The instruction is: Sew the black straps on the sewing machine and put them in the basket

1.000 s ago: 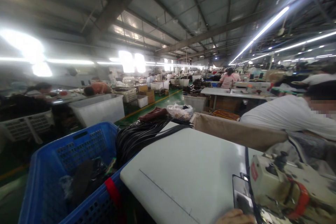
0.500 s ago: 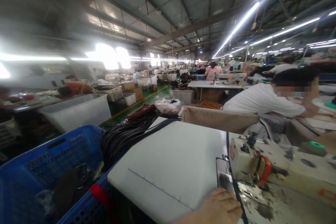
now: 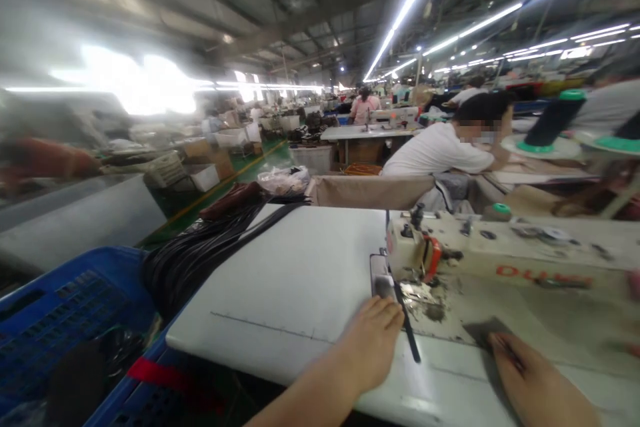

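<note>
A cream sewing machine [image 3: 520, 260] stands on the white table [image 3: 280, 267]. My left hand [image 3: 377, 340] lies at its needle area, fingers together over a thin black strip [image 3: 411, 333] that runs from the needle area toward the table's front. What the fingertips press is partly hidden. To the right, my right hand [image 3: 530, 373] pinches a dark flat piece [image 3: 487, 333] in front of the machine arm; blur softens its outline.
A blue basket [image 3: 75, 320] with dark pieces stands at the left. Long black strips [image 3: 200, 253] hang over the table's left edge. A person in white [image 3: 425, 150] leans over a table beyond a beige fabric-lined bin [image 3: 370, 193]. Thread cones stand at the right.
The view has turned to the right, bringing more of the machine into sight. My right hand has come into view with the dark piece. My left hand still rests by the needle area.
</note>
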Demonstrator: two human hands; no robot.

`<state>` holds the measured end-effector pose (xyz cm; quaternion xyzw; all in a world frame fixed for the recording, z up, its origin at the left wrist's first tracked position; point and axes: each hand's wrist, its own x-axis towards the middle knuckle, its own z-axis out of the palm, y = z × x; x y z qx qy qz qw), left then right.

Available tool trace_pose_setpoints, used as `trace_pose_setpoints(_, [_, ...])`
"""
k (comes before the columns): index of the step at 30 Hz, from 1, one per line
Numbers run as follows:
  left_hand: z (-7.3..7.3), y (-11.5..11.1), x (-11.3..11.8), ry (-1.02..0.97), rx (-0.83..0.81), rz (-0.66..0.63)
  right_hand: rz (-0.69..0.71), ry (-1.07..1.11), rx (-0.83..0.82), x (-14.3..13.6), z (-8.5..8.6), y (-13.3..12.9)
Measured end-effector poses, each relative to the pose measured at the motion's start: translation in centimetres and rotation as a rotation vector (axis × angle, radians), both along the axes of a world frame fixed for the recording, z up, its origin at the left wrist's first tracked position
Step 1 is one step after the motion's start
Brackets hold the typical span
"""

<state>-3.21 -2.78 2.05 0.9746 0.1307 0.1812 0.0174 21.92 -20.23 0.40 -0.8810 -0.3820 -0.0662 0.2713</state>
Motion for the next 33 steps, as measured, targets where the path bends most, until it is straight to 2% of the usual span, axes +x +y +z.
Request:
trace_pose_setpoints(2, [-0.5,-0.1,0.1,-0.007,-0.015,0.016,-0.070,0.026,-0.065,-1.1,1.0,-0.3])
trace_pose_setpoints(6, [-1.3,0.0,0.3,-0.027,-0.025,0.019,-0.077,0.014,-0.058,-2.3,2.0,0.1])
trace_pose_setpoints(21, [-1.9,0.2,0.2,-0.017,-0.037,0.007,-0.066,0.044,-0.052,-3.0,2.3,-0.2])
trace_pose_setpoints(33, [-1.1,1.7,1.3,0.024,-0.113,0.049,-0.041,0.027,-0.022,-3.0,2.6,-0.3])
